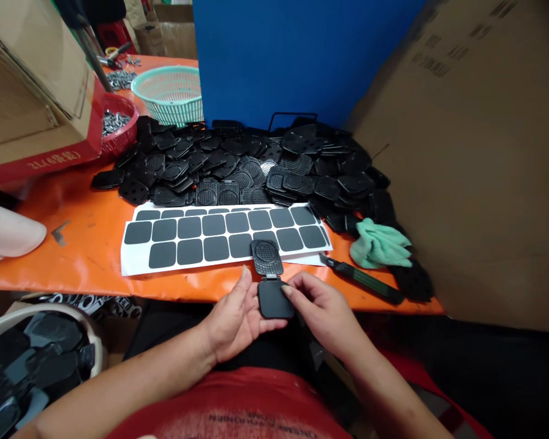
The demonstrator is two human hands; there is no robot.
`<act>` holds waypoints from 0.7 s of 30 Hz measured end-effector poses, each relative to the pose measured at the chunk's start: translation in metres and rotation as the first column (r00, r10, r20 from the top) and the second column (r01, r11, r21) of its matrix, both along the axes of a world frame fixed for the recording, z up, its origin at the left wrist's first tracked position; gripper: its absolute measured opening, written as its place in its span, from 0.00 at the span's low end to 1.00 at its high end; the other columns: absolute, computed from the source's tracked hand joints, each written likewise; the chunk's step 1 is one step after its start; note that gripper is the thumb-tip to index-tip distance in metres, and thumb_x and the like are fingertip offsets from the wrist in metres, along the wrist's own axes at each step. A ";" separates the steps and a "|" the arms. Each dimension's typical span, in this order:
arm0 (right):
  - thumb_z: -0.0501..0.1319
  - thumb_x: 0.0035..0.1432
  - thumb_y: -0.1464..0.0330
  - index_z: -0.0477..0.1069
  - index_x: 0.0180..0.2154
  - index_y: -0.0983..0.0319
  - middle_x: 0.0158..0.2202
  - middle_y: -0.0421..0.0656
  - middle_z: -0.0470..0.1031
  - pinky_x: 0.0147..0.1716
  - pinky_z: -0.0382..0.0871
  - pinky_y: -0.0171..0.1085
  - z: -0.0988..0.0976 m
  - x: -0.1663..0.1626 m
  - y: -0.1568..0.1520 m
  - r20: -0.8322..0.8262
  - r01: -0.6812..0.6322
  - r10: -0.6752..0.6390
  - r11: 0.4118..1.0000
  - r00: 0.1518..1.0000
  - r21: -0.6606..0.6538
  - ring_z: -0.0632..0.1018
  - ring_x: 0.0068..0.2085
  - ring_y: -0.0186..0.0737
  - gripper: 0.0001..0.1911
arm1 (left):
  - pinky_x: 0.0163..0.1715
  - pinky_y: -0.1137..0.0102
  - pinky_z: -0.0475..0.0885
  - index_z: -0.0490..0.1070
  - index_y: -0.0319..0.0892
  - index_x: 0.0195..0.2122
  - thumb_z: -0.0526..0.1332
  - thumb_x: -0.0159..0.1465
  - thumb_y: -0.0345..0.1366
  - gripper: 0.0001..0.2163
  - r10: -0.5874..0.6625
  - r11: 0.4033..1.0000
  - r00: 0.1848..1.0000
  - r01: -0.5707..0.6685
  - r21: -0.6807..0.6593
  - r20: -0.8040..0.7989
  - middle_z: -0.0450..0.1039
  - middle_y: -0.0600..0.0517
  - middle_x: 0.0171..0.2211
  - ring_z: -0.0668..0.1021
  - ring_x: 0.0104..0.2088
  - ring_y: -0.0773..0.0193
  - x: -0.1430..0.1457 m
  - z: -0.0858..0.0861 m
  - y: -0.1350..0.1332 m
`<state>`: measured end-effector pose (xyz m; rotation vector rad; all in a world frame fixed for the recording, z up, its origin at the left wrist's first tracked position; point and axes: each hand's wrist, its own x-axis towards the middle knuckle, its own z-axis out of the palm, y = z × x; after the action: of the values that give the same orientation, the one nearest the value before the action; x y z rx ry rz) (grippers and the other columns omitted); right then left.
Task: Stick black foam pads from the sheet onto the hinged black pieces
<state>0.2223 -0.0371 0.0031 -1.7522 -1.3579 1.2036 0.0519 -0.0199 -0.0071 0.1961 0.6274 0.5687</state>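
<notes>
Fingers (274, 325) of the left hand (232, 317) lie spread beneath the hinged plate (271, 301), by the table (85, 244); the right hand (320, 305) pinches its side, thumb (289, 291) on top. Should that pinch slacken, the plate could slide off; the grip underneath can't be seen.

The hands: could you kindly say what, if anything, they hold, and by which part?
A black hinged piece, by its smooth panel: the left hand supports it underneath; the right hand holds its right side, thumb on top.
</notes>
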 end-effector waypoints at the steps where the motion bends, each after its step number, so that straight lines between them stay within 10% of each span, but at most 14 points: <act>1: 0.58 0.57 0.59 0.63 0.25 0.60 0.23 0.37 0.64 0.25 0.61 0.32 0.000 0.000 0.000 0.011 -0.004 0.004 1.000 1.000 0.005 0.65 0.26 0.34 0.14 | 0.44 0.64 0.71 0.70 0.33 0.52 0.42 0.68 0.55 0.31 -0.001 1.000 1.000 0.001 -0.003 0.006 0.71 0.35 0.52 0.76 0.46 0.57 0.000 0.000 0.000; 14: 0.54 0.63 0.62 0.65 0.30 0.58 0.24 0.39 0.70 0.26 0.62 0.34 -0.003 -0.001 -0.007 0.314 -0.130 0.081 0.982 0.946 0.136 0.71 0.26 0.37 0.10 | 0.45 0.64 0.71 0.71 0.33 0.51 0.46 0.67 0.56 0.30 0.001 1.000 1.000 0.000 -0.014 0.021 0.72 0.37 0.51 0.76 0.47 0.55 -0.001 0.002 0.001; 21: 0.52 0.65 0.67 0.64 0.28 0.59 0.25 0.42 0.70 0.28 0.60 0.35 -0.005 -0.006 -0.009 0.560 -0.289 0.078 0.909 0.825 0.300 0.71 0.27 0.38 0.12 | 0.46 0.63 0.70 0.70 0.39 0.45 0.63 0.61 0.37 0.12 0.060 0.980 0.992 -0.037 0.193 -0.112 0.73 0.44 0.47 0.74 0.47 0.57 0.004 -0.007 -0.009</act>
<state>0.2164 -0.0463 -0.0016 -1.7626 -1.9773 0.4789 0.0560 -0.0290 -0.0138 0.3977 0.6926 0.6687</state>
